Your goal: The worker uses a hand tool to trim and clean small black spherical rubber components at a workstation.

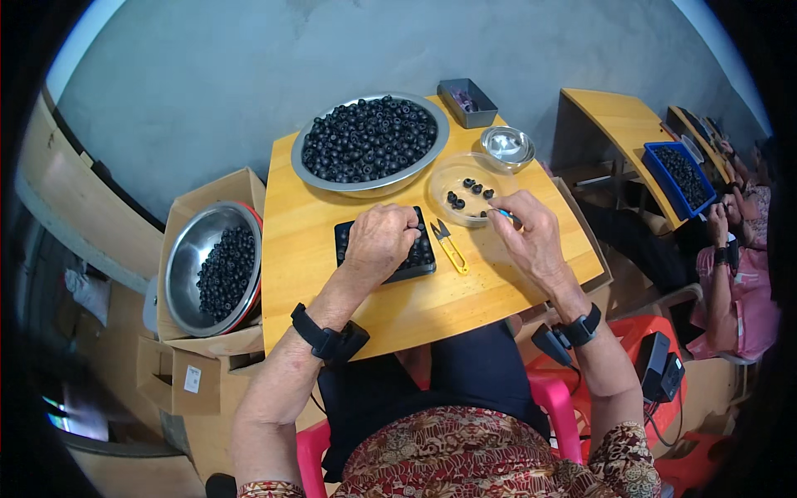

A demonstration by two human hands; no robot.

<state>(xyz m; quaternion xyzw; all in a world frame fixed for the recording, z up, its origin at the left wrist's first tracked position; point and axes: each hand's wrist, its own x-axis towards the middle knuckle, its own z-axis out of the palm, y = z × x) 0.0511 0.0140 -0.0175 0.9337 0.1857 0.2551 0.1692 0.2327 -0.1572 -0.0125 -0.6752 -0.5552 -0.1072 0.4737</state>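
My left hand [380,241] is closed over a black rectangular tray [422,270] of small black round pieces. Its thumb and fingers are pressed together; what lies between them is too small to make out. My right hand [533,241] pinches a thin tool with a blue handle [513,220] at the near right rim of a clear round plastic tub [446,178]. The tool's tip is hard to see. Several black round pieces with holes [476,188] lie in the tub. Yellow-handled thread snips [449,246] rest between my hands, blades pointing away.
A large metal bowl [371,184] heaped with black pieces stands at the back of the yellow table [465,303]. Behind the tub are a small metal bowl [508,148] and a grey box [469,104]. Another metal bowl [184,278] sits left in a carton. A co-worker [739,282] sits at right.
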